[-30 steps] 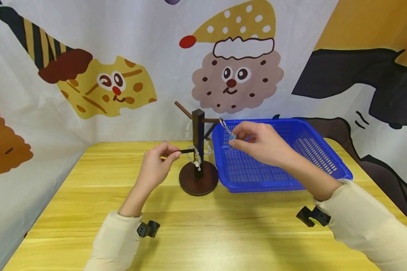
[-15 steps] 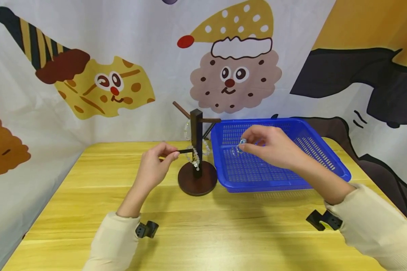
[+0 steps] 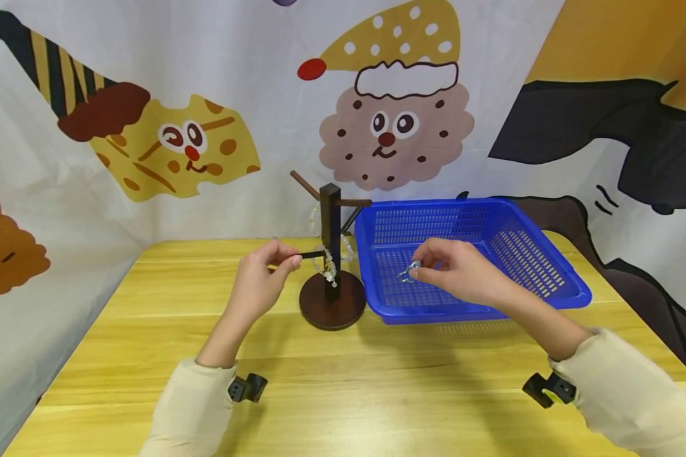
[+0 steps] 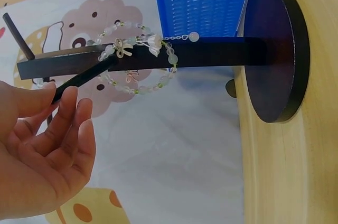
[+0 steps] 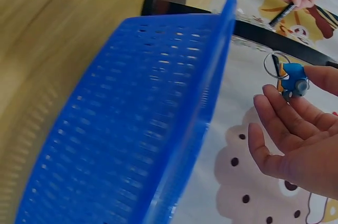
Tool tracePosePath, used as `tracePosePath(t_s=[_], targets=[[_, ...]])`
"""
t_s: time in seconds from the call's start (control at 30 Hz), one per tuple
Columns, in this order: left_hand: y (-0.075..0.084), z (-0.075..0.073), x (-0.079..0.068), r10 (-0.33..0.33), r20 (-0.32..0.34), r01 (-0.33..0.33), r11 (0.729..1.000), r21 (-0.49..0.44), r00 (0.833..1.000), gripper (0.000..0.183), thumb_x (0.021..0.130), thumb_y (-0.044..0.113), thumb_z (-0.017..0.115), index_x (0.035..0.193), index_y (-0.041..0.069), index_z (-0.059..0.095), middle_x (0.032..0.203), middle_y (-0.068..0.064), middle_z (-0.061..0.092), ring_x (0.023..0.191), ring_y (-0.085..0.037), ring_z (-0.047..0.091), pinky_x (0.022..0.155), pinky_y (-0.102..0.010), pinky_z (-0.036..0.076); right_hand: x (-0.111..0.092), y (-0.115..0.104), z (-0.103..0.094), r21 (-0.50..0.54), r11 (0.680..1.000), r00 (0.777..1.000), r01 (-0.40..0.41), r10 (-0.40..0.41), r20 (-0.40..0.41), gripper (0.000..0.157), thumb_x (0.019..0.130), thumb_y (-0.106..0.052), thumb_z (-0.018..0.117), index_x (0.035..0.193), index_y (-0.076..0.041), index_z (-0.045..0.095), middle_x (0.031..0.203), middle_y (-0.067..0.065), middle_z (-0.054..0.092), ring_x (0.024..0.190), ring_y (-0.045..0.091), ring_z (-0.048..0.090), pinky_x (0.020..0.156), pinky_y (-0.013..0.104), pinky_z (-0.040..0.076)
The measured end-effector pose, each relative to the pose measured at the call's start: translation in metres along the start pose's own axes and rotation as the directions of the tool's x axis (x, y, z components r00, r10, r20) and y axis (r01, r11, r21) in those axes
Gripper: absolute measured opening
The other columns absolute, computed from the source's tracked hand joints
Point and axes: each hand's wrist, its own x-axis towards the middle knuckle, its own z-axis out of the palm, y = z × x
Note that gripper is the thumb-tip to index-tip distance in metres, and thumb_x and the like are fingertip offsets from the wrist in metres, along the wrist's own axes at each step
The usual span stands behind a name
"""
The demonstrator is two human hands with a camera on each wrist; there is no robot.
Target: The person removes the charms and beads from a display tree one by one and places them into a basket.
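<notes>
In the head view, my left hand (image 3: 263, 276) pinches a short dark peg (image 4: 84, 76) of a wooden stand (image 3: 333, 304). From that peg hangs a pale beaded bracelet (image 4: 171, 59) with a white flower charm and a short chain. My right hand (image 3: 463, 270), seen over the blue basket, pinches a keychain (image 5: 293, 78) between thumb and fingers. A blue figure and a metal ring show in the right wrist view; the ring sticks out from the fingers. The stand's upper right peg (image 3: 354, 203) carries nothing.
A blue perforated basket (image 3: 434, 311) stands on the wooden table (image 3: 343, 393), close to the right of the stand. Another beaded bracelet (image 3: 348, 247) hangs toward the stand's back. A cartoon-printed cloth (image 3: 286, 127) hangs behind the table.
The keychain ring has come off the upper right peg. My right hand has carried it right, then down over the basket. My left hand has kept its grip on the peg.
</notes>
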Motion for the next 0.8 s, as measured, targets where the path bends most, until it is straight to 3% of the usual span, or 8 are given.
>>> tracePosePath(t_s=[0.47,0.8], targets=[[0.001,0.000,0.001,0.001,-0.010,-0.001,1.000,0.009,1.000,0.009,0.088,0.010,0.061,0.091,0.002,0.064,0.088,-0.010,0.065,0.085,-0.024,0.061,0.071,-0.039,0.050,-0.002,0.028,0.030,-0.005,1.000,0.999,-0.002,0.002,0.052,0.009,0.083,-0.013,0.066,0.086,-0.008,0.060,0.075,-0.004,0.060,0.069,0.012,0.056,0.059,0.028,0.046],[0.001,0.000,0.001,0.006,-0.011,-0.006,1.000,0.011,1.000,0.009,0.088,0.010,0.061,0.092,0.002,0.064,0.087,-0.010,0.065,0.085,-0.024,0.061,0.071,-0.039,0.050,-0.003,0.035,0.035,-0.008,1.000,0.998,0.019,-0.018,0.055,0.008,0.083,-0.013,0.067,0.085,-0.008,0.060,0.074,-0.005,0.061,0.069,0.010,0.057,0.059,0.027,0.046]])
